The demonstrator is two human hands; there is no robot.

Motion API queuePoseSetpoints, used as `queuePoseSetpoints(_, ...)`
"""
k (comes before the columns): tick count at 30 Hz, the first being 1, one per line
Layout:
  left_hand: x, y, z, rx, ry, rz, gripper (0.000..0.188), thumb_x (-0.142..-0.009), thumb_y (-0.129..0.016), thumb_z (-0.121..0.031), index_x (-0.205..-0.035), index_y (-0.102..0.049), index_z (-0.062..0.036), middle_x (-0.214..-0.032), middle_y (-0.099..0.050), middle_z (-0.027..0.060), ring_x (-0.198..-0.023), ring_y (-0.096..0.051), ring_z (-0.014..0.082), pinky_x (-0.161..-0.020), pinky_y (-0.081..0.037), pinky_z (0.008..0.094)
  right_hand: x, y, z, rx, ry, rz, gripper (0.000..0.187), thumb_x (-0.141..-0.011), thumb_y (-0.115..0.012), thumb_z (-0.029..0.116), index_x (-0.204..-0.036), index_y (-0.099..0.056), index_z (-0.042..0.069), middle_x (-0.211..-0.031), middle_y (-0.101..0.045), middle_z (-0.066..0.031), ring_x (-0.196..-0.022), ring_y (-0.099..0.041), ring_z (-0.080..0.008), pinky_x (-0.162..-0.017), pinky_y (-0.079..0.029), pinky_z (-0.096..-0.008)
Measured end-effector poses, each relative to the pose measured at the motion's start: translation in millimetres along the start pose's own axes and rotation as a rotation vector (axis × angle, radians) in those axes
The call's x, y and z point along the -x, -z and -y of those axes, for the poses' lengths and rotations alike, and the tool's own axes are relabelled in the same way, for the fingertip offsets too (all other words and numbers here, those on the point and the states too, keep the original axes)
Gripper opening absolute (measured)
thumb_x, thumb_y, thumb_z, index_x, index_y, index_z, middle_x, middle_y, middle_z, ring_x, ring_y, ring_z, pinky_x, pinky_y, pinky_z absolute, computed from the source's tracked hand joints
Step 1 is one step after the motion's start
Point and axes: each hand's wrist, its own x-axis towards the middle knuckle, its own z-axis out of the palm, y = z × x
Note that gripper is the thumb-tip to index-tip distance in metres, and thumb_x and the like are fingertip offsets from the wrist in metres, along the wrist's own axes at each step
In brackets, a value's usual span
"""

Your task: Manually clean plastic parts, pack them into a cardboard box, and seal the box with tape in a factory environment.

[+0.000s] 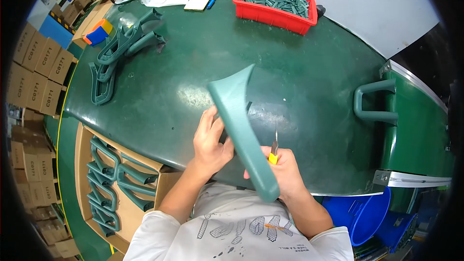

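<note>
A green plastic handle (pixel 243 128), wide at its far end and rounded at its near end, is held up slantwise in front of my body. My left hand (pixel 209 140) is closed on its left side, with some fingers hidden behind it. My right hand (pixel 286 171) grips a yellow utility knife (pixel 273 155), the blade out and pointing away from me. This hand is close against the handle's near right side, which covers part of it; whether it also holds the handle, I cannot tell.
Similar handles lie piled (pixel 123 43) at the table's far left. A red bin (pixel 270 19) of green pieces stands at the back. One handle (pixel 374 101) sits by the green conveyor (pixel 420 130) on the right. An open carton (pixel 82 164) of handles is at left, blue bins (pixel 360 217) lower right.
</note>
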Motion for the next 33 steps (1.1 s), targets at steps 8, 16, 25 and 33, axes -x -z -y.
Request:
queuePoseSetpoints(8, 19, 16, 3, 0.413, 0.386, 0.104, 0.029, -0.081, -0.069, -0.019, -0.095, -0.06, 0.0048, -0.089, -0.063, 0.0147, -0.074, -0.061, 0.0233, -0.066, -0.049, 0.0286, 8, 35, 3, 0.431, 0.366, -0.037, 0.034, -0.096, -0.048, 0.03, -0.11, -0.06, 0.001, -0.076, -0.058, -0.0036, -0.064, -0.049, -0.0084, -0.054, -0.039, -0.0221)
queuePoseSetpoints(16, 14, 21, -8, 0.717, 0.356, 0.116, 0.029, -0.08, -0.071, -0.014, -0.098, -0.059, 0.0053, -0.094, -0.065, 0.0142, -0.088, -0.063, 0.0232, -0.078, -0.05, 0.0335, 2, 35, 5, 1.331, 0.781, -0.251, 0.02, -0.082, -0.067, 0.022, -0.09, -0.067, 0.004, -0.063, -0.055, -0.0069, -0.053, -0.054, -0.0209, -0.045, -0.041, -0.0322)
queuePoseSetpoints(25, 13, 25, -11, 0.586, 0.255, 0.162, 0.035, -0.084, -0.067, -0.025, -0.099, -0.058, 0.0057, -0.089, -0.061, 0.0184, -0.08, -0.063, 0.0249, -0.07, -0.05, 0.0337, 2, 33, 6, 1.35, 0.896, -0.307, 0.018, -0.072, -0.074, 0.022, -0.08, -0.068, 0.007, -0.058, -0.05, -0.0024, -0.052, -0.05, -0.0176, -0.044, -0.039, -0.0304)
queuePoseSetpoints(33, 15, 24, -8, 0.709, 0.339, 0.144, 0.037, -0.082, -0.07, -0.027, -0.096, -0.06, 0.0056, -0.088, -0.062, 0.016, -0.078, -0.064, 0.0245, -0.069, -0.051, 0.0329, 1, 31, 4, 1.347, 0.923, -0.342, 0.016, -0.071, -0.074, 0.02, -0.078, -0.067, 0.008, -0.058, -0.048, -0.0016, -0.051, -0.047, -0.0175, -0.043, -0.038, -0.0305)
